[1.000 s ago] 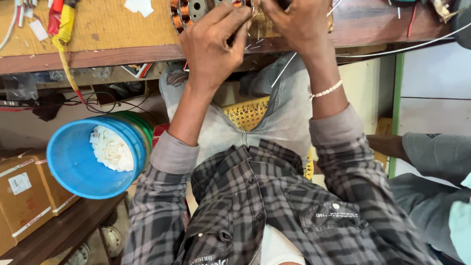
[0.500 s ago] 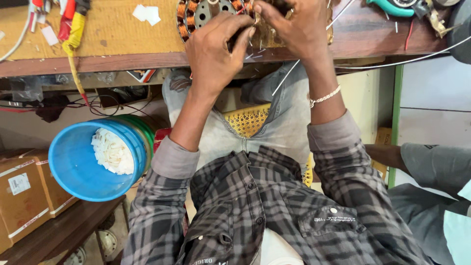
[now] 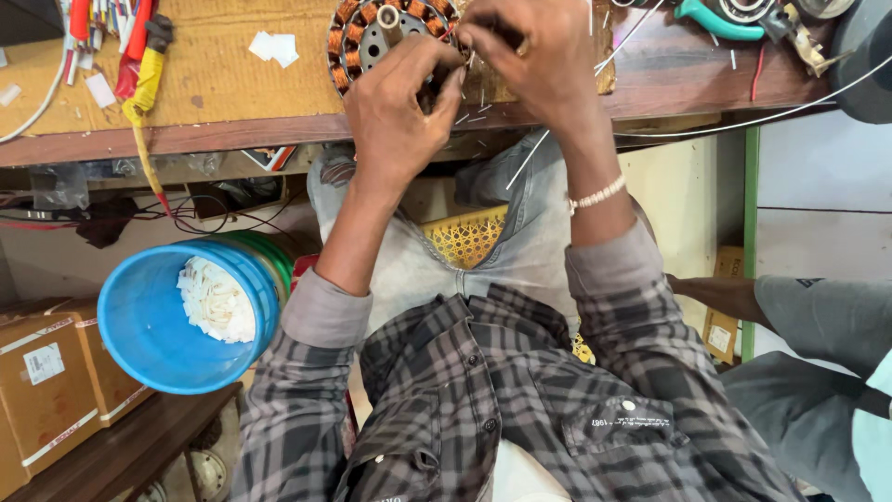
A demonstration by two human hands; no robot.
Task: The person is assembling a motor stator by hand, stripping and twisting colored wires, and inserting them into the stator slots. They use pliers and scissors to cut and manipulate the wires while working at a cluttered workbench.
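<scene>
Both hands press on a motor stator [image 3: 390, 37]: the left hand [image 3: 400, 112] has its fingers curled against the rim, the right hand [image 3: 534, 60] pinches at the windings (what exactly, I cannot tell). It lies flat at the front edge of a worn wooden workbench [image 3: 232, 102], shaft toward the camera, ringed with copper coils. A blue bucket [image 3: 149, 325] sits below.
</scene>
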